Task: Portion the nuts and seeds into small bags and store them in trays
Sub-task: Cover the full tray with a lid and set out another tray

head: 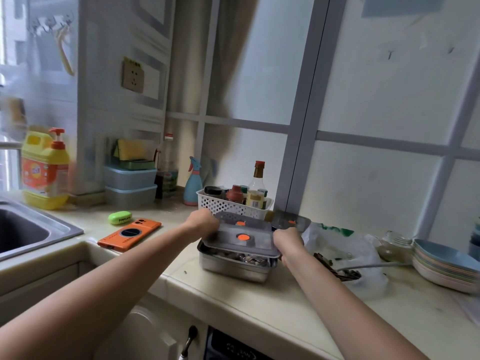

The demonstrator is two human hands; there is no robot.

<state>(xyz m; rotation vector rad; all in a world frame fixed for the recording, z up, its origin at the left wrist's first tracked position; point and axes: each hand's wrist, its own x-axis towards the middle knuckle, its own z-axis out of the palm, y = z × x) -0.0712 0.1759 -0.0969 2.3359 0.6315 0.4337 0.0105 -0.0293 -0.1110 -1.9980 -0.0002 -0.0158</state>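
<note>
A steel tray (233, 268) stands on the counter with small bags of nuts (249, 258) showing inside it. Above it sits a clear grey lid with an orange button (242, 238), tilted and raised off the tray's rim. My left hand (204, 221) grips the lid's left far edge. My right hand (288, 242) grips its right edge. A second lidded tray (239, 219) with an orange button lies just behind, and a third lid (291, 221) sits to the right behind my right hand.
A white basket of bottles (233, 203) stands behind the trays. An orange phone (130, 233) and green case (120, 217) lie left, by the sink (39, 229). Plastic bags (342, 250), a glass jar (396, 245) and stacked plates (446, 266) lie to the right.
</note>
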